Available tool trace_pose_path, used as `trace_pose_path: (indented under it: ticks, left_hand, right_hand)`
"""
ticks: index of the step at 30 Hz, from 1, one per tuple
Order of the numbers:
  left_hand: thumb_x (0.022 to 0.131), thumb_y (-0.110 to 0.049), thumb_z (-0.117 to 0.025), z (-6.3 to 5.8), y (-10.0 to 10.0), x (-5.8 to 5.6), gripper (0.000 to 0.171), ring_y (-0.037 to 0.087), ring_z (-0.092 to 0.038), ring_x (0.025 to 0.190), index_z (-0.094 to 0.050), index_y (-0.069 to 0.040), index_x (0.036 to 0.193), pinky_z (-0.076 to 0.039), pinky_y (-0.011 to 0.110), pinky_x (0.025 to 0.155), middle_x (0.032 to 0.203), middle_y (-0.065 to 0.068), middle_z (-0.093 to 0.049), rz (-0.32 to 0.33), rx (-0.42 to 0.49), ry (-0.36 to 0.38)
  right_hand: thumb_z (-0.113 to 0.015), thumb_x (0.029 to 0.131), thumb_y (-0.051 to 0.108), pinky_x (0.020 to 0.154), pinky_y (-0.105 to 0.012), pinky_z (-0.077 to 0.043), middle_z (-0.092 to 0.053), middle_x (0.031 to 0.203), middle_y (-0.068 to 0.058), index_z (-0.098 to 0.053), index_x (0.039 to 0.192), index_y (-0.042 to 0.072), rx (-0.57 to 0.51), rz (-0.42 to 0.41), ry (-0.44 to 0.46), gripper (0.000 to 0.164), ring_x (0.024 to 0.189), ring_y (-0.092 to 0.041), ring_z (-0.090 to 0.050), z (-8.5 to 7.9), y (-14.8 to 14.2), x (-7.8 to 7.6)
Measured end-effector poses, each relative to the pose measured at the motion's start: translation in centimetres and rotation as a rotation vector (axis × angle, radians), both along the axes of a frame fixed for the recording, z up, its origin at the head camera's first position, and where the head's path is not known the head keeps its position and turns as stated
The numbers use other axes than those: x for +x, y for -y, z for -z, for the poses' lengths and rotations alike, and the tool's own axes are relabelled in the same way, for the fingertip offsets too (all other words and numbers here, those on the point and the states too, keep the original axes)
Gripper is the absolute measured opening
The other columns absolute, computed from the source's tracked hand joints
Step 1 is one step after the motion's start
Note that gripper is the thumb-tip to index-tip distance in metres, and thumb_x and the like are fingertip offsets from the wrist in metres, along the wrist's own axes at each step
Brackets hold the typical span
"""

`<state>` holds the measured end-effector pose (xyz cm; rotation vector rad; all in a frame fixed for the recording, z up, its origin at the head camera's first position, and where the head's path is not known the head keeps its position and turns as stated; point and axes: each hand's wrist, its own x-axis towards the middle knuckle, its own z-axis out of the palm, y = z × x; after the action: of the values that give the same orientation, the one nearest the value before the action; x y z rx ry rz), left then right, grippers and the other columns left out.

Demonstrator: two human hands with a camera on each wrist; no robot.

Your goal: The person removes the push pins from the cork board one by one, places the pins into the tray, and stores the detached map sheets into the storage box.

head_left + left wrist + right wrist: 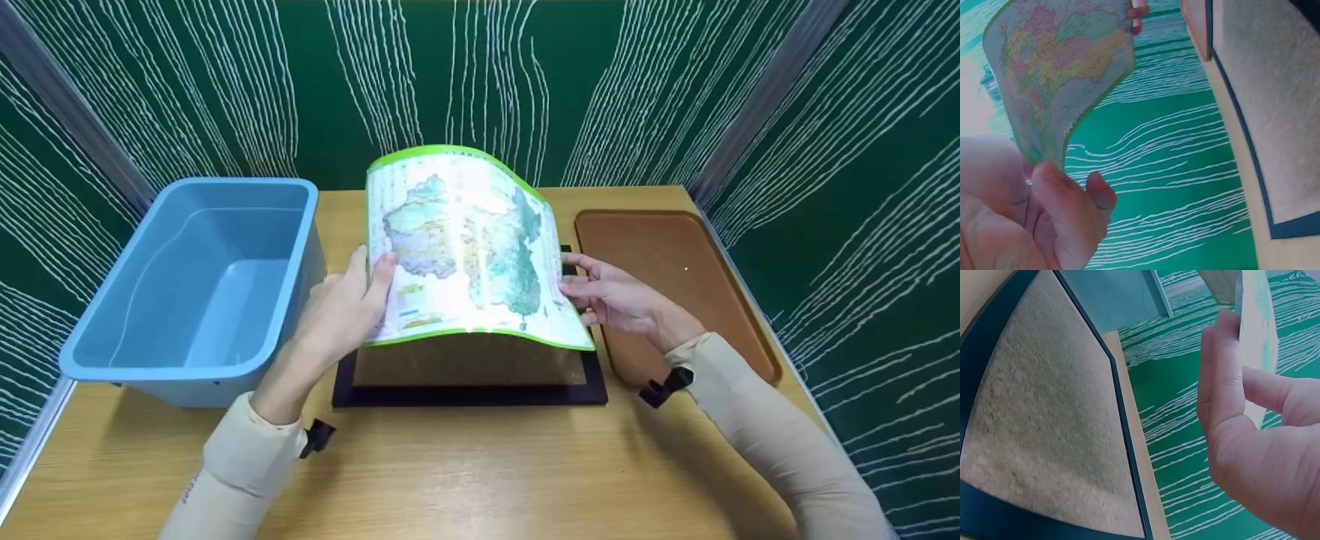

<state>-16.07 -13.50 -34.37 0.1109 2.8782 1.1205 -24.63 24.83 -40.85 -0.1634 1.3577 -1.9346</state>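
Note:
A glossy laminated map (465, 247) with a bright green border is held up, bowed in a wave, in the head view. My left hand (345, 300) pinches its left edge, thumb on the front face. At the right edge, my right hand (619, 296) grips it between thumb and fingers. Glare washes out part of the printing. Below the sheet lies a cork board (465, 364) with a dark frame, its upper part covered from the head camera. The left wrist view shows the sheet's other face, a coloured map (1067, 56).
A deep blue plastic tub (172, 373) stands on the left of the wooden table (465, 465). To the right lies a flat brown tray (675, 277). Green walls (495, 90) with wavy white lines enclose the table at the back and sides.

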Motion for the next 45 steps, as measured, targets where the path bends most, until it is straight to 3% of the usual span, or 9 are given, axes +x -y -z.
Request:
trace_pose_path:
  ticks: [8, 17, 23, 29, 35, 45]
  left_hand:
    - [0.102, -0.067, -0.026, -3.0, 2.2, -0.3, 0.069, 0.024, -0.065, 0.07, -0.033, -0.014, 0.146, -0.052, 0.032, 0.048, 0.093, 0.012, -0.066, 0.074, 0.015, 0.137]
    - [0.101, -0.068, -0.033, -4.8, 4.6, -0.5, 0.076, 0.025, -0.066, 0.068, -0.025, -0.016, 0.154, -0.054, 0.038, 0.049, 0.097, 0.014, -0.067, 0.088, 0.031, 0.18]
    - [0.1, -0.068, -0.035, -6.6, 6.4, -0.4, 0.082, 0.027, -0.066, 0.074, -0.016, -0.015, 0.159, -0.053, 0.037, 0.05, 0.102, 0.016, -0.068, 0.123, 0.005, 0.222]
    - [0.1, -0.069, -0.033, -8.1, 9.1, -0.6, 0.083, 0.028, -0.065, 0.076, -0.017, -0.013, 0.158, -0.054, 0.038, 0.055, 0.103, 0.017, -0.067, 0.14, -0.008, 0.282]
    - [0.097, -0.073, -0.032, -8.5, 11.9, -0.7, 0.086, 0.029, -0.064, 0.075, -0.018, -0.012, 0.156, -0.055, 0.038, 0.057, 0.102, 0.015, -0.065, 0.097, -0.033, 0.311]
    - [0.102, -0.064, -0.034, -7.5, 14.3, -0.8, 0.077, 0.024, -0.063, 0.072, -0.031, -0.001, 0.147, -0.057, 0.04, 0.058, 0.096, 0.011, -0.065, 0.114, -0.078, 0.362]
  right_hand:
    - [-0.054, 0.105, 0.004, 0.075, -0.043, -0.061, -0.069, 0.117, -0.017, -0.026, 0.154, 0.014, -0.02, -0.029, -0.006, 0.057, 0.097, -0.029, -0.072, 0.0, 1.4, -0.2]
    - [-0.053, 0.105, 0.005, 0.08, -0.046, -0.059, -0.066, 0.125, -0.02, -0.026, 0.154, 0.014, -0.052, -0.017, 0.003, 0.057, 0.101, -0.033, -0.071, -0.6, 2.7, -0.3]
    - [-0.056, 0.104, 0.006, 0.071, -0.04, -0.061, -0.07, 0.119, -0.018, -0.027, 0.154, 0.015, -0.06, -0.011, 0.001, 0.058, 0.094, -0.029, -0.073, -1.3, 4.2, -0.2]
    - [-0.06, 0.103, 0.007, 0.063, -0.036, -0.059, -0.071, 0.115, -0.019, -0.029, 0.154, 0.016, -0.095, -0.004, 0.015, 0.061, 0.09, -0.028, -0.073, -2.2, 6.5, -0.4]
    - [-0.06, 0.102, 0.006, 0.063, -0.036, -0.058, -0.07, 0.117, -0.02, -0.03, 0.152, 0.017, -0.145, -0.002, 0.003, 0.06, 0.09, -0.029, -0.074, -3.4, 8.9, -0.9]
    - [-0.058, 0.103, 0.005, 0.068, -0.039, -0.06, -0.07, 0.119, -0.021, -0.033, 0.151, 0.017, -0.176, -0.003, -0.004, 0.055, 0.093, -0.03, -0.074, -4.1, 10.8, -0.5]
